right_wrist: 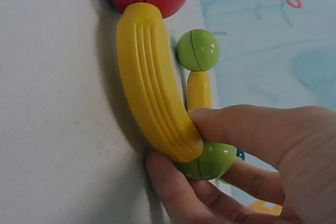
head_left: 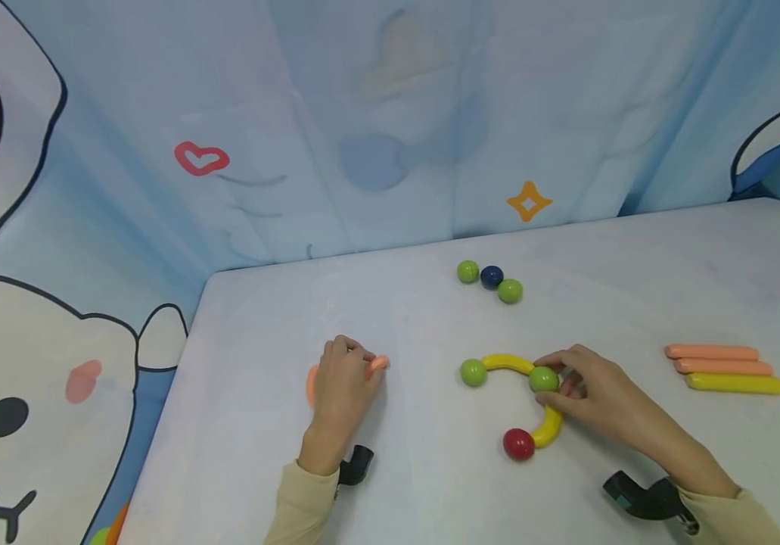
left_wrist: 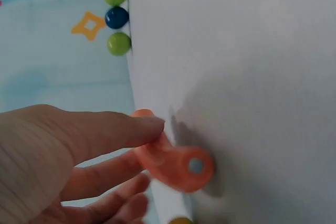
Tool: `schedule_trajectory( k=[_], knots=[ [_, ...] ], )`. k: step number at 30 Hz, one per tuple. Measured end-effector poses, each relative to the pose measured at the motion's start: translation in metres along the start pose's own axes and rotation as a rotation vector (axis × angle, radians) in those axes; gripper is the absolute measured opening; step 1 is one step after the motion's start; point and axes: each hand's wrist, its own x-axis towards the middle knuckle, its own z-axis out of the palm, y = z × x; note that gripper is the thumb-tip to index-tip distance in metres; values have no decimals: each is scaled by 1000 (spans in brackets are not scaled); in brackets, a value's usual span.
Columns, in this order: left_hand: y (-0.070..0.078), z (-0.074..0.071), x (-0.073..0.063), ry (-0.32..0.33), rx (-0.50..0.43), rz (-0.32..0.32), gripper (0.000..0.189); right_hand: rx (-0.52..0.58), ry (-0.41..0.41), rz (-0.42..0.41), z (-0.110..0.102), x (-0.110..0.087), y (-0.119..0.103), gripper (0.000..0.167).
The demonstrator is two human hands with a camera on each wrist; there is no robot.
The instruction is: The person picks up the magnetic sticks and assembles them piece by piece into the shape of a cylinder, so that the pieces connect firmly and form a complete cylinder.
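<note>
My left hand (head_left: 345, 386) pinches an orange curved stick (left_wrist: 173, 163) between thumb and fingers, over the left part of the table. A round grey spot shows on the stick's near end in the left wrist view. Farther right, my right hand (head_left: 594, 386) grips a green ball (head_left: 543, 379) where two yellow curved sticks meet. One yellow stick (head_left: 508, 362) leads left to another green ball (head_left: 473, 372). The other yellow stick (right_wrist: 152, 82) runs down to a red ball (head_left: 519, 444). In the right wrist view, the thumb lies against the yellow stick's end beside the gripped ball.
Toward the back edge of the white table (head_left: 417, 303) sit a green ball (head_left: 467, 272), a dark blue ball (head_left: 492, 277) and another green ball (head_left: 510, 291). At the right lie two orange sticks (head_left: 723, 366) and a yellow stick (head_left: 737, 384). A blue patterned curtain (head_left: 362, 113) hangs behind.
</note>
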Motion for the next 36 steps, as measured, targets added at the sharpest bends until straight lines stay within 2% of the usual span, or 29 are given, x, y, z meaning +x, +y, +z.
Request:
schedule_trajectory(
  k=[5, 7, 13, 18, 23, 28, 30, 33, 36],
  knots=[
    [19, 6, -6, -139, -145, 22, 19, 4, -15, 27, -1, -4, -2, 43],
    [27, 10, -7, -168, -174, 27, 19, 7, -20, 31, -3, -4, -4, 38],
    [52, 20, -7, -185, -173, 31, 18, 3, -2, -14, -4, 3, -9, 28],
    [68, 28, -7, -180, -143, 36, 17, 27, -53, -55, -1, 14, -16, 33],
    [75, 31, -10, -178, -141, 28, 16, 21, -73, -51, 1, 18, -21, 36],
    [76, 32, -13, -120, -125, 51, 13, 8, -73, -38, 1, 17, -20, 38],
    [75, 32, -13, -117, -126, 59, 13, 7, -76, -34, 1, 16, -19, 39],
    [75, 31, -11, -156, -158, 46, 14, -13, -81, -46, 1, 13, -18, 43],
    [75, 28, -9, -237, -228, 7, 17, -38, -84, -75, 0, 9, -15, 49]
  ],
)
